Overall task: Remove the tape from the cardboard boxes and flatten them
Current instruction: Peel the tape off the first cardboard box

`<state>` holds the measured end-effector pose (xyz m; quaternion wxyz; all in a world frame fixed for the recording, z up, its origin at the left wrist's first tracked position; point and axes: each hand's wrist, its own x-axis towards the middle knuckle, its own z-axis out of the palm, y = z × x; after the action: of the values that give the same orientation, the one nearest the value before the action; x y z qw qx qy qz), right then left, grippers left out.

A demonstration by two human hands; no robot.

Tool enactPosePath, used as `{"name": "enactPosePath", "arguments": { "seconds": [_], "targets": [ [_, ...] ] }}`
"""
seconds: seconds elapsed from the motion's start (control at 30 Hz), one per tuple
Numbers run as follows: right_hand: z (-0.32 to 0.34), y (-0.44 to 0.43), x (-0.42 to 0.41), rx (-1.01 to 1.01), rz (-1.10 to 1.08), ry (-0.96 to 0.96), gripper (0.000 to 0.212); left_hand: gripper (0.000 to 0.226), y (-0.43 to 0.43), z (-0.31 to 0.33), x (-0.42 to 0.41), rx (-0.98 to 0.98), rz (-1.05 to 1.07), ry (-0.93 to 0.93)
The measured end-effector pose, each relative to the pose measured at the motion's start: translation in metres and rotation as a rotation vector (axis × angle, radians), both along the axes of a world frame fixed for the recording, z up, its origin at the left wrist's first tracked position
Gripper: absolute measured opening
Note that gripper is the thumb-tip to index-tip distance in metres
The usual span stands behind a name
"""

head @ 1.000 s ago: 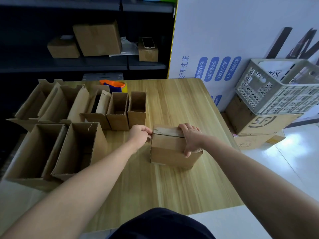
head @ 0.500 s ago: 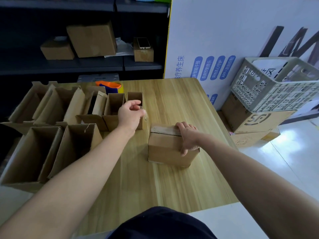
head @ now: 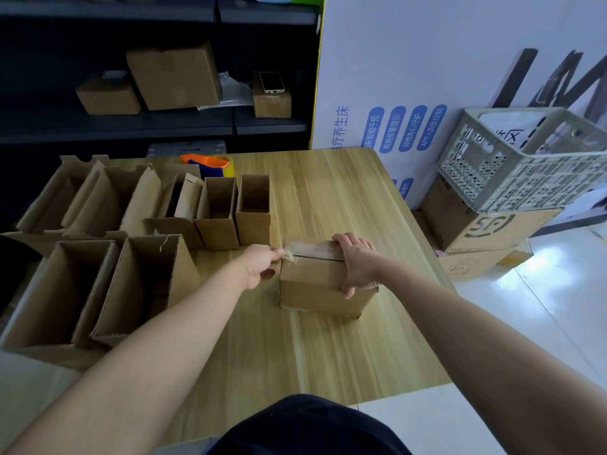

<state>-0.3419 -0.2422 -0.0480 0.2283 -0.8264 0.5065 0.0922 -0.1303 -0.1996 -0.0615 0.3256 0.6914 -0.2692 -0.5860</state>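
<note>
Cardboard stock on a wooden table (head: 328, 192), head view (the only view).

**Grip.** The left hand (head: 261, 267) pinches the frayed free end of the tape (head: 315, 249) between thumb and fingertips. The right hand (head: 358, 264) clamps the closed cardboard box (head: 325, 284), with fingers hooked over its far top edge and thumb pressed on the near face. The box stands on the table directly beneath both grips. The pinch sits at its upper left corner.

**Progress.** From the pinch rightward, the pale strip lies flat along the top seam as far as the right hand, so peeling of this box appears barely begun. Left of the pinch and beyond it stand the opened boxes (head: 218, 215), their mouths up. The two largest (head: 144, 284) are nearest the person. These seem stripped on top. None looks fully flattened, though those farthest from the pinch lean half-collapsed. Flattening therefore appears mostly left to do.

**Not resolved.**
- The tape under the right hand cannot be seen.
- The underside of the held box is hidden, and so is any tape there.
- The bottoms of the opened boxes are hidden.
- The outermost boxes are cut by the left frame edge.
- An orange and blue tape dispenser (head: 210, 164) beyond the pinch is partly screened by cardboard.
- Whether the shelf boxes (head: 174, 77) belong to the job cannot be told.
</note>
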Motion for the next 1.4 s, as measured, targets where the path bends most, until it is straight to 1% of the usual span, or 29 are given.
{"name": "enactPosePath", "arguments": {
  "seconds": [0.03,0.07,0.13,0.17,0.23,0.27,0.3,0.37,0.43,0.5,0.57,0.63,0.73,0.8,0.83,0.87,0.93,0.97,1.0,1.07,1.13,1.23,1.4],
  "targets": [
    [-0.002,0.001,-0.001,-0.006,0.002,-0.014,0.117,0.028,0.003,-0.001,0.000,0.033,0.028,0.090],
    [-0.002,0.001,-0.003,-0.014,0.006,-0.022,0.119,0.025,0.004,-0.001,0.000,0.039,0.054,0.139],
    [-0.002,-0.001,-0.003,-0.008,0.012,-0.026,0.125,0.022,0.003,-0.002,0.001,0.011,0.098,0.158],
    [-0.002,-0.003,-0.003,0.005,0.012,-0.029,0.127,0.020,0.001,-0.001,0.001,-0.020,0.126,0.108],
    [-0.003,-0.006,-0.003,0.025,-0.006,-0.052,0.130,0.013,-0.003,0.002,0.001,-0.109,0.151,-0.155],
    [-0.004,-0.007,-0.005,0.029,-0.031,-0.066,0.131,0.013,-0.005,0.004,0.001,-0.162,0.161,-0.285],
    [-0.006,-0.008,-0.008,0.029,-0.070,-0.081,0.131,0.017,-0.007,0.007,0.001,-0.209,0.166,-0.372],
    [-0.012,-0.009,-0.018,0.067,-0.176,-0.127,0.133,0.024,-0.008,0.010,-0.001,-0.243,0.141,-0.436],
    [-0.017,-0.007,-0.029,0.162,-0.277,-0.218,0.133,0.022,-0.007,0.011,-0.004,-0.236,0.084,-0.468],
    [-0.021,-0.006,-0.039,0.214,-0.354,-0.303,0.133,0.023,-0.007,0.012,-0.005,-0.239,0.026,-0.427],
    [-0.022,-0.006,-0.043,0.212,-0.385,-0.341,0.131,0.030,-0.009,0.019,-0.006,-0.236,-0.019,-0.339],
    [-0.021,-0.008,-0.043,0.188,-0.364,-0.327,0.128,0.035,-0.012,0.027,-0.009,-0.244,-0.089,-0.254],
    [-0.020,-0.009,-0.038,0.183,-0.336,-0.310,0.125,0.032,-0.011,0.034,-0.019,-0.265,-0.131,-0.142],
    [-0.021,-0.009,-0.035,0.172,-0.327,-0.305,0.124,0.027,-0.007,0.034,-0.025,-0.268,-0.160,-0.139],
    [-0.022,-0.009,-0.035,0.161,-0.321,-0.301,0.124,0.027,-0.007,0.032,-0.027,-0.276,-0.218,-0.214],
    [-0.023,-0.009,-0.035,0.154,-0.313,-0.297,0.124,0.034,-0.006,0.031,-0.028,-0.278,-0.333,-0.372],
    [-0.023,-0.010,-0.035,0.145,-0.297,-0.288,0.124,0.066,-0.005,0.033,-0.031,-0.261,-0.673,-0.797],
    [-0.023,-0.010,-0.035,0.143,-0.290,-0.285,0.125,0.079,-0.005,0.036,-0.035,-0.261,-0.823,-0.960],
    [-0.023,-0.011,-0.034,0.144,-0.282,-0.282,0.125,0.089,-0.005,0.038,-0.039,-0.259,-0.940,-1.057],
    [-0.022,-0.010,-0.033,0.139,-0.276,-0.275,0.125,0.106,-0.008,0.038,-0.048,-0.236,-1.097,-1.118],
    [-0.022,-0.010,-0.033,0.129,-0.277,-0.274,0.125,0.117,-0.011,0.033,-0.056,-0.229,-1.131,-1.133],
    [-0.023,-0.006,-0.034,0.126,-0.278,-0.308,0.127,0.119,-0.017,0.026,-0.061,-0.240,-1.079,-1.196],
    [-0.024,0.005,-0.039,0.224,-0.324,-0.430,0.135,0.114,-0.024,0.021,-0.054,-0.250,-1.078,-1.197]
  ]
}}
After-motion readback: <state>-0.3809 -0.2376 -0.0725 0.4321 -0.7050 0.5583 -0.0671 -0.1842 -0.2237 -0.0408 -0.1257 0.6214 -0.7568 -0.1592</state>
